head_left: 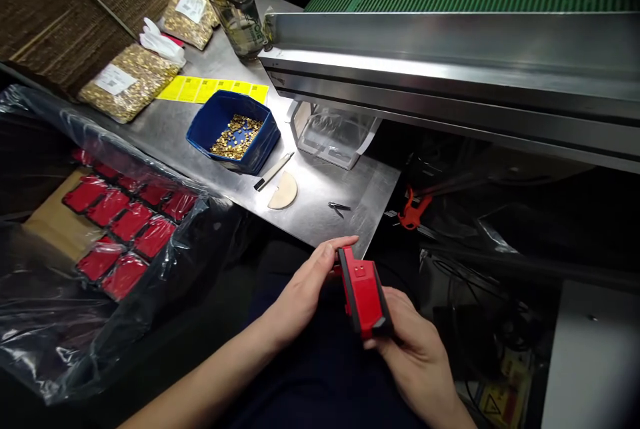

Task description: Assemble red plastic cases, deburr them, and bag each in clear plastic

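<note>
Housing (367, 296), red and black, sits just off the counter (313, 212), fingers of the right hand (419, 344) pinching its lower end, those of the left hand (300, 288) against its upper end. Probably light, stiff, slick; its black edges (351, 292) should grip best.

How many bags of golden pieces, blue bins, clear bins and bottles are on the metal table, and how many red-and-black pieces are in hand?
Bags of golden pieces: 2
Blue bin: 1
Clear bin: 1
Bottle: 1
Red-and-black piece, between left hand and right hand: 1
Total: 6
</note>
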{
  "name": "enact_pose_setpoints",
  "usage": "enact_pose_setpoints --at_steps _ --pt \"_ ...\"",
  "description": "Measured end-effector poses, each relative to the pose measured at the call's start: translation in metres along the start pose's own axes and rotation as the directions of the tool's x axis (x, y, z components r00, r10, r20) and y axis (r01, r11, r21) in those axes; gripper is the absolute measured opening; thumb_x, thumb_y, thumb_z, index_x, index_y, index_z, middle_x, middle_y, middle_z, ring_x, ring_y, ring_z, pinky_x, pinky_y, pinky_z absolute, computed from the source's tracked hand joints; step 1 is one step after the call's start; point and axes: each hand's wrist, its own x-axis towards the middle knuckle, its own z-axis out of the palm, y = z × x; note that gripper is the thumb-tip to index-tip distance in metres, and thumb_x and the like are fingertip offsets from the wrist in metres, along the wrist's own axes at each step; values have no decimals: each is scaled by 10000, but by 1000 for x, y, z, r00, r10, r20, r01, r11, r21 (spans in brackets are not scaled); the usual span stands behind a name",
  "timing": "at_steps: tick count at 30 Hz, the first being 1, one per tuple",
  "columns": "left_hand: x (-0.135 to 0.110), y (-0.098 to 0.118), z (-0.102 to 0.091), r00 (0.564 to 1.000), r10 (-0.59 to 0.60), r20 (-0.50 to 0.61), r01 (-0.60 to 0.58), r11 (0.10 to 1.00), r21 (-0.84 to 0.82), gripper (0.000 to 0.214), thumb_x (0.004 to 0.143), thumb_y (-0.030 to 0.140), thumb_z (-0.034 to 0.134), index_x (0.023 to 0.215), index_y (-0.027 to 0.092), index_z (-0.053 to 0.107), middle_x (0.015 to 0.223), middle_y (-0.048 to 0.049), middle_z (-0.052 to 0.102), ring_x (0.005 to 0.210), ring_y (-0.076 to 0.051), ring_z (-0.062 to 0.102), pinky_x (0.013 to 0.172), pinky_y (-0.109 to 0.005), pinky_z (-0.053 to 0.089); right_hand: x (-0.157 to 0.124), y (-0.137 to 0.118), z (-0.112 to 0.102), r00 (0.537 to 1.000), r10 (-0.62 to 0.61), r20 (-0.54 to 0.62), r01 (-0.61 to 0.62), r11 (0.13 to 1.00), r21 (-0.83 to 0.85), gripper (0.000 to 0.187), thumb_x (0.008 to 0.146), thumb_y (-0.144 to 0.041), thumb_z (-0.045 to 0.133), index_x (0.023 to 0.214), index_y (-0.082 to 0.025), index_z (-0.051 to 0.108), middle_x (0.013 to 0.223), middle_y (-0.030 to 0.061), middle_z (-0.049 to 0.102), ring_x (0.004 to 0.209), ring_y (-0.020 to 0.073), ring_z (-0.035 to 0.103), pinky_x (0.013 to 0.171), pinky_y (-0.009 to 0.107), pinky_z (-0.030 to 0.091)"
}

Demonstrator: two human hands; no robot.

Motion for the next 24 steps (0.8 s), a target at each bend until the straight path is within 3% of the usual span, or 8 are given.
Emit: enact_pose_setpoints --at_steps 3,9,14,18,21,24 --pt "1 6 0 997 75 23 -76 997 24 399 1076 490 440 1340 302 672 1339 -27 658 1288 -260 551 1131 -381 385 -3 -3 -5 997 80 -9 -77 976 202 170 981 -184 648 821 -241 656 930 -10 716 1015 199 659 938 331 501" --pt "-2 10 7 998 65 9 -63 989 -132 379 1054 454 493 1316 277 701 1387 -46 662 1247 -280 599 1036 -374 474 -3 -4 -4 998 57 -22 -51 981 185 165 984 -162 637 843 -244 666 898 -19 707 907 172 652 845 302 500" --pt "3 14 10 996 61 -69 -72 984 -166 276 973 361 615 1104 212 805 1321 -76 704 1242 -287 613 999 -333 491 -4 -5 2 1000 -28 -6 28 1000 -6 191 984 -85 590 912 -246 665 898 -24 701 863 151 652 976 373 438" --pt "15 12 8 989 -46 -141 1 953 -304 236 889 284 645 886 140 832 1137 -130 767 1087 -286 673 929 -347 519 -5 -6 10 993 -119 13 118 965 -234 218 948 -21 548 977 -215 643 933 -14 705 909 146 674 1024 392 370" --pt "21 7 2 983 -156 -100 109 922 -371 256 863 324 732 970 112 824 1087 -154 768 1062 -275 664 953 -356 512 -6 -7 13 993 -119 6 117 967 -227 248 932 0 533 988 -215 642 944 -18 712 915 141 678 1038 381 375" --pt "19 5 -4 987 -163 -7 149 922 -356 421 958 465 635 1153 123 782 1198 -165 728 1152 -301 625 979 -391 508 -7 -7 13 999 -14 -48 10 997 -79 128 969 -112 618 935 -230 654 874 -24 699 858 142 665 929 324 464"
